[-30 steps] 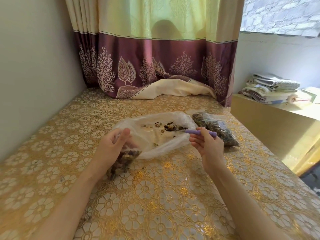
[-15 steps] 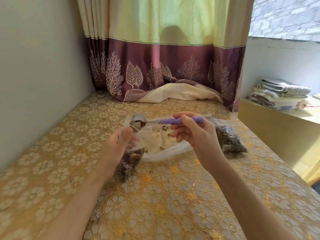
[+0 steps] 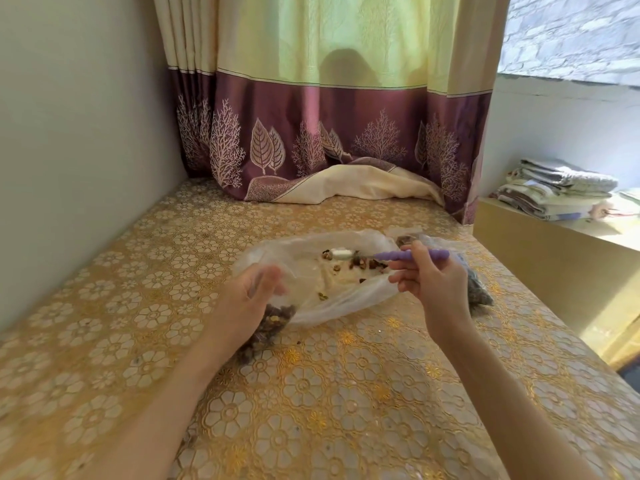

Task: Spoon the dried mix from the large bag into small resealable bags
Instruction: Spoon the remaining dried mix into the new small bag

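Purple-handled spoon (image 3: 398, 255), pinched in our right hand (image 3: 433, 285), has swung back from 10 to 12 o'clock over the large bag (image 3: 311, 271); left hand (image 3: 247, 299) still grips the small bag (image 3: 268, 323).

The middle of the table (image 3: 311, 410) is taken by the large bag (image 3: 311, 271), which lies flat and open. At its right edge, touching it, lies a filled small bag (image 3: 479, 289). At its near left corner the left hand (image 3: 246, 303) holds another small bag (image 3: 268, 322), and the right hand (image 3: 433, 289) holds a purple-handled spoon (image 3: 391, 255) above the large bag. Bare tablecloth is open near the person and to the left, up to the wall (image 3: 69, 168). Behind, the curtain (image 3: 329, 150) closes the way, its hem lying on the table. On the right the table ends and a lower shelf (image 3: 554, 258) carries folded cloths (image 3: 557, 192).
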Demonstrator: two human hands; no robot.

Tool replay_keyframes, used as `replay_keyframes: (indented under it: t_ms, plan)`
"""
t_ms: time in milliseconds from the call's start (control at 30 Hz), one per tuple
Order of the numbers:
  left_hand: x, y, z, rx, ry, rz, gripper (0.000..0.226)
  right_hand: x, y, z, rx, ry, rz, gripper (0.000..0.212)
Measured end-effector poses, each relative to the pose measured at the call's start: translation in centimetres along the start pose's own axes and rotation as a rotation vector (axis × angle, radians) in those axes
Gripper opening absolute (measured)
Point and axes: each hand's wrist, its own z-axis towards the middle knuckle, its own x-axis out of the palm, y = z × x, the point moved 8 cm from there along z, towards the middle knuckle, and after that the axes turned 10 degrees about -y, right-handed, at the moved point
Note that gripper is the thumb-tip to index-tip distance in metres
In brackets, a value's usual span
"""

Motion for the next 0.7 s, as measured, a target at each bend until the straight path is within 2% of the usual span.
replay_keyframes:
  t_ms: [300,500,700]
  plan:
    - [1.4,0.7,-0.6,0.113,0.126,0.248,0.079,-2.6,-3.7,1.0,0.097,-0.034,-0.122,0.042]
    - [1.9,1.2,-0.8,0.089,0.214,0.381,0.107,-4.6,-3.5,1.8,-0.008,-0.203,-0.19,0.046]
    - [1.8,1.1,-0.8,0.096,0.2,0.408,0.089,-5.0,-4.0,2.3,-0.047,-0.308,-0.294,0.041]
